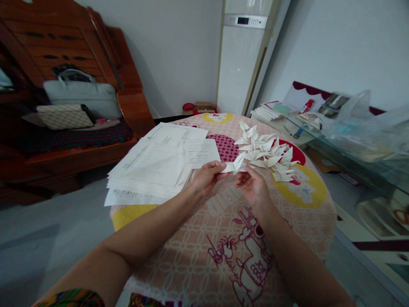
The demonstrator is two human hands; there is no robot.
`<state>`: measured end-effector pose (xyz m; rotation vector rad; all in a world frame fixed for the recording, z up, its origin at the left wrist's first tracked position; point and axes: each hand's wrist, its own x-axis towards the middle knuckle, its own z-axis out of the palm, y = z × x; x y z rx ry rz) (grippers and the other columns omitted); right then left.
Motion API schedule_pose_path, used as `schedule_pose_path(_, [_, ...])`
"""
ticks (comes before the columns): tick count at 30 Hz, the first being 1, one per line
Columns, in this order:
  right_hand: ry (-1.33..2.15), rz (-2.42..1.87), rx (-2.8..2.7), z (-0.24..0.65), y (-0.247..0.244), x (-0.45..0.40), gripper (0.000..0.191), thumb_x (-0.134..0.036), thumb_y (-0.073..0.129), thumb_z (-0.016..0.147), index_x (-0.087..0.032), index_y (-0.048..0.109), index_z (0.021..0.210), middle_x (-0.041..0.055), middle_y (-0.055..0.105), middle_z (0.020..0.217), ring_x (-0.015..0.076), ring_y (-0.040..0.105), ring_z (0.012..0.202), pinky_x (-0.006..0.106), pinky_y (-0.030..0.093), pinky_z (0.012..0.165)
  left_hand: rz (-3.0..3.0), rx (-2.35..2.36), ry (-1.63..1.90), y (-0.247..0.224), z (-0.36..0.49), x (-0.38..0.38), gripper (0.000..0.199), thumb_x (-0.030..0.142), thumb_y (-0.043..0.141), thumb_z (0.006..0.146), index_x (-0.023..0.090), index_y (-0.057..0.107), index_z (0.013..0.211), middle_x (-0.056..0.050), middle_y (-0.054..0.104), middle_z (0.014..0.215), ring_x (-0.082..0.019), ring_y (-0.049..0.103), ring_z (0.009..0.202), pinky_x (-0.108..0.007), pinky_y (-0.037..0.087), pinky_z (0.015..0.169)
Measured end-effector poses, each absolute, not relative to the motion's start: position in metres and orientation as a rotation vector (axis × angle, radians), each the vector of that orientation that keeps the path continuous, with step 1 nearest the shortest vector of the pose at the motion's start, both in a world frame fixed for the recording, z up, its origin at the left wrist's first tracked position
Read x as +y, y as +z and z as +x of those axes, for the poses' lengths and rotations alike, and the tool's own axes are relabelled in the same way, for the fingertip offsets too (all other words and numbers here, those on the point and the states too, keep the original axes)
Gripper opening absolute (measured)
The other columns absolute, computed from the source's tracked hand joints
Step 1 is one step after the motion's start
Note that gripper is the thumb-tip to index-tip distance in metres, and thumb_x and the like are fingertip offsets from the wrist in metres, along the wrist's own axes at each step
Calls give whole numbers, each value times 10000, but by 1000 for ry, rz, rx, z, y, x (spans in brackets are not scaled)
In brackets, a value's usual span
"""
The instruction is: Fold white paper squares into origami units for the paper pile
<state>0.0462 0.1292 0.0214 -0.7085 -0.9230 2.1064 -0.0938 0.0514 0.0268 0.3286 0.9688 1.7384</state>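
A white folded paper crane (238,163) is stretched between my two hands above the round table. My left hand (207,177) pinches its left wing between thumb and fingers. On the other side, my right hand (254,185) grips the right wing the same way, palm partly turned up. Just beyond my right hand lies a heap of similar paper cranes (265,149). Left of my hands sits a stack of printed paper sheets (150,164), with a smaller sheet (203,151) on its right side.
A patterned cloth covers the round table (191,256). To the right stands a glass-topped table (345,149) bearing plastic bags (354,119) and papers. A wooden bench (79,155) with a grey bag (84,98) is at left. A tall white air conditioner (238,64) stands behind.
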Motion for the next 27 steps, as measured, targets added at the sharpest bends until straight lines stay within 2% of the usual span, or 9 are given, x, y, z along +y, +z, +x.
schedule_pose_path(3, [1985, -686, -1068, 45, 20, 127, 234, -373, 740, 703, -149, 682, 670, 25, 687, 578, 143, 625, 462, 253, 526, 444, 522, 1005, 1744, 27, -96, 50, 347, 262, 901, 574, 100, 610, 669, 16, 647, 656, -60, 613, 559, -149, 532, 572])
schedule_pose_path(6, [1738, -704, -1191, 42, 19, 124, 189, -327, 790, 642, -163, 697, 662, 4, 678, 556, 138, 611, 449, 256, 526, 453, 674, 1040, 1727, 26, -97, 48, 363, 335, 878, 612, 112, 608, 706, -1, 673, 699, -89, 638, 606, -205, 557, 622])
schedule_pose_path(11, [1411, -676, -1368, 42, 18, 122, 141, -314, 787, 684, -184, 741, 714, -1, 694, 591, 149, 621, 502, 279, 532, 513, 832, 1107, 1733, 27, -96, 45, 341, 385, 822, 685, 123, 624, 776, -19, 688, 762, -135, 662, 697, -281, 575, 687])
schedule_pose_path(15, [1220, -587, -1571, 46, 19, 124, 120, -282, 777, 720, -193, 768, 799, 11, 715, 711, 161, 642, 632, 286, 523, 602, 990, 1207, 1743, 30, -98, 43, 298, 378, 797, 717, 119, 654, 761, -18, 677, 728, -124, 632, 664, -252, 533, 666])
schedule_pose_path(18, [1066, -536, -1656, 50, 19, 126, 82, -273, 748, 771, -208, 768, 817, 11, 698, 730, 156, 629, 656, 282, 503, 604, 1124, 1280, 1744, 30, -100, 43, 262, 353, 794, 727, 116, 685, 751, -27, 681, 718, -115, 610, 659, -221, 478, 643])
schedule_pose_path(23, [836, -453, -1750, 52, 23, 125, 55, -242, 708, 818, -227, 758, 835, 18, 711, 767, 168, 641, 719, 305, 514, 674, 1209, 1253, 1748, 29, -101, 42, 239, 336, 786, 746, 117, 701, 793, -49, 701, 777, -129, 622, 707, -234, 461, 671])
schedule_pose_path(27, [803, -434, -1791, 52, 26, 122, 63, -236, 691, 832, -218, 751, 832, 15, 704, 755, 162, 635, 711, 296, 504, 669, 1239, 1284, 1723, 29, -99, 41, 242, 334, 784, 750, 110, 692, 765, -41, 683, 736, -113, 594, 662, -220, 435, 625])
